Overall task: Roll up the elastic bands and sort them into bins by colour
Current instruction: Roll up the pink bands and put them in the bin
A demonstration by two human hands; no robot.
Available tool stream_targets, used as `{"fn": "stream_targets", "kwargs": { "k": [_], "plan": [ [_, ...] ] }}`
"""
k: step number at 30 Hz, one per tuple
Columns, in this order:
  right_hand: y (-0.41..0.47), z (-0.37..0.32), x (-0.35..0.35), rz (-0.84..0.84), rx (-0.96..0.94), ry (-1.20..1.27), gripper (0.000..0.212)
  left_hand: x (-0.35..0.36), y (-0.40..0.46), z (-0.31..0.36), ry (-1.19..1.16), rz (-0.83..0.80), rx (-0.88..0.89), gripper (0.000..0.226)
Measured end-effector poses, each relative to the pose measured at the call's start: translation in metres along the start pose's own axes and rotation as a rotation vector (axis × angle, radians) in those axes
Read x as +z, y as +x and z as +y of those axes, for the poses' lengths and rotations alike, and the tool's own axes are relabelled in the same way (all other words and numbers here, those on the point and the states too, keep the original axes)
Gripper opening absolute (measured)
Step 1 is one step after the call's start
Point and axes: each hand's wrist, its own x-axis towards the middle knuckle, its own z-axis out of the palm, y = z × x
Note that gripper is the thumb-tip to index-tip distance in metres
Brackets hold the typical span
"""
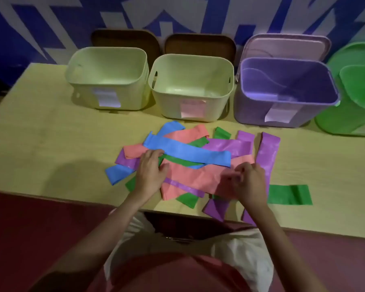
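nearest the camera, two bare forearms reach from the near edge of the table (40, 131) onto a heap of flat elastic bands. the left hand (151, 170) lies on the left part of the heap with its fingers lightly bent, fingertips resting on a pink band (135, 151) and the left end of a long blue band (188, 151); i cannot tell whether it pinches anything. the right hand (250, 182) sits on the right part of the heap, fingers curled in around the edge of a wide pink band (194, 178), though blur hides the exact grip.

the bands lie unrolled and crossed over each other in the middle of the table: blue, pink, green and purple. a purple band (268, 152) lies lengthwise on the right of the heap, and one green band (289, 194) lies flat just right of the right hand.

beyond the heap, along the far side of the table, stands a row of open bins: a pale bin on the left (108, 79), a second pale bin (191, 87) beside it, a purple bin (287, 91) with its lid tipped back, and a green bin (354, 102) cut off at the right edge. the first three each carry a label on the front.

behind them rises a blue and white wall (51, 28).
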Motion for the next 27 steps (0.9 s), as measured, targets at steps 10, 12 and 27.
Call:
{"fn": "stream_targets", "kwargs": {
  "k": [10,12,27],
  "plan": [
    [0.001,0.015,0.013,0.007,-0.025,-0.029,0.027,0.024,0.008,-0.019,-0.056,0.155,-0.031,0.016],
    [0.001,0.021,0.013,-0.011,-0.069,-0.002,0.03,0.025,0.008,-0.021,-0.075,0.167,-0.026,0.013],
    [-0.024,0.044,0.013,0.116,-0.002,-0.18,0.036,0.018,-0.008,-0.022,-0.11,0.149,0.031,0.018]
  ]
}}
